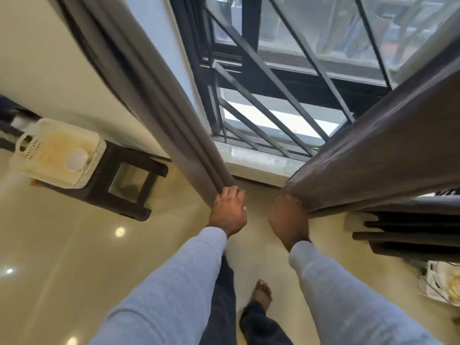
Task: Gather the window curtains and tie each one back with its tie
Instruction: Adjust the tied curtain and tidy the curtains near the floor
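Note:
Two grey-brown curtains hang on either side of a barred window (286,78). The left curtain (159,100) runs down in narrow folds to my left hand (229,210), which grips its inner edge at about sill height. The right curtain (388,150) is wider and spreads to the right. My right hand (288,217) holds its inner edge, with the fingers hidden in the cloth. The two hands are a short way apart, and the window shows between the curtains. No tie is in view.
A dark stool (129,180) with a cream plastic basket (57,155) on it stands at the left by the wall. The stone sill (258,160) lies just ahead. White items (440,282) sit low at the right edge. My bare foot (261,295) is on the glossy floor.

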Motion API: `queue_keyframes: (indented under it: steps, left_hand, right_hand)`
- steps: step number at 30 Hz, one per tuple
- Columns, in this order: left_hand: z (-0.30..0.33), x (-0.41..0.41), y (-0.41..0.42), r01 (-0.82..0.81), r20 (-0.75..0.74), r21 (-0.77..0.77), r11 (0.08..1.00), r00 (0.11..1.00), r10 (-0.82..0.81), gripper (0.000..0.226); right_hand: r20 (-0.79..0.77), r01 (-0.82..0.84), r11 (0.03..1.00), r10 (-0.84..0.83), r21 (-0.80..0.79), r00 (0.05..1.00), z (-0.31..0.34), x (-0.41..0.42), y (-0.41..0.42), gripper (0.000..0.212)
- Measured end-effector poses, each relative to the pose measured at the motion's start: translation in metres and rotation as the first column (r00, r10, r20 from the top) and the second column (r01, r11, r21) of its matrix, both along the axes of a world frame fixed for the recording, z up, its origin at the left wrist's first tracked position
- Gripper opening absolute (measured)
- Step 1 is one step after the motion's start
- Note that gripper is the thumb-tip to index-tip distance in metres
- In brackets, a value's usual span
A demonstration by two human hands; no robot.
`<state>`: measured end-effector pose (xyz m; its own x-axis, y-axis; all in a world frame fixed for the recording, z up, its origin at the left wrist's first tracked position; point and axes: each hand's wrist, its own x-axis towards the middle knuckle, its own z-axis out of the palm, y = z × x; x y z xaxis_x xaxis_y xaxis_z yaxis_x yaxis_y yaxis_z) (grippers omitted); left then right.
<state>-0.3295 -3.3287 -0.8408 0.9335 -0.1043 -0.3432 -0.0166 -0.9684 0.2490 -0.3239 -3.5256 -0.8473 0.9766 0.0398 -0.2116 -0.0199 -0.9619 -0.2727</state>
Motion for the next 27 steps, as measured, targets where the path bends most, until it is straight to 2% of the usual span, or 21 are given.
queue_keyframes:
  steps: [2,4,7,9,11,14,17,19,23,27]
  left_hand:
    - [-0.017,0.026,-0.006,0.022,-0.004,-0.024,0.999,1.000,-0.022,0.051]
    - [-0.037,0.053,-0.009,0.022,-0.011,-0.055,0.998,1.000,-0.023,0.052]
    - [-0.082,0.100,-0.011,-0.040,-0.053,-0.102,0.994,0.998,0.035,0.051]
    - [-0.110,0.127,-0.005,-0.125,-0.088,-0.104,0.987,0.989,0.116,0.056]
    - [-0.139,0.156,0.003,-0.235,-0.134,-0.107,0.966,0.966,0.221,0.071]
    - [-0.172,0.196,0.018,-0.436,-0.251,-0.138,0.890,0.884,0.394,0.094]
    - [-0.206,0.229,0.037,-0.471,-0.232,-0.065,0.880,0.865,0.446,0.101]
    - [-0.216,0.240,0.044,-0.501,-0.162,-0.064,0.863,0.859,0.486,0.093]
    - [-0.229,0.245,0.041,-0.530,0.060,-0.081,0.844,0.843,0.534,0.061]
    - [-0.241,0.234,0.048,-0.495,0.128,-0.035,0.868,0.860,0.495,0.056]
  right_hand:
    - [0.010,0.069,0.994,-0.070,0.080,0.997,-0.017,0.020,0.000,0.012]
    - [-0.007,0.148,0.973,-0.149,0.177,0.989,-0.034,0.040,0.004,0.026]
    - [-0.121,0.353,0.894,-0.331,0.276,0.936,-0.073,0.082,0.006,0.050]
    - [-0.196,0.457,0.849,-0.417,0.266,0.888,-0.101,0.106,0.005,0.070]
    - [-0.234,0.494,0.846,-0.449,0.198,0.862,-0.132,0.130,0.001,0.081]
    - [-0.274,0.531,0.830,-0.477,0.173,0.835,-0.168,0.162,-0.006,0.078]
    - [-0.285,0.573,0.810,-0.523,0.129,0.803,-0.203,0.189,-0.012,0.070]
    - [-0.282,0.569,0.814,-0.523,0.113,0.804,-0.220,0.199,-0.016,0.062]
    - [-0.264,0.586,0.801,-0.543,0.122,0.797,-0.241,0.207,-0.021,0.046]
    - [-0.205,0.561,0.821,-0.534,0.104,0.820,-0.248,0.205,-0.020,0.039]
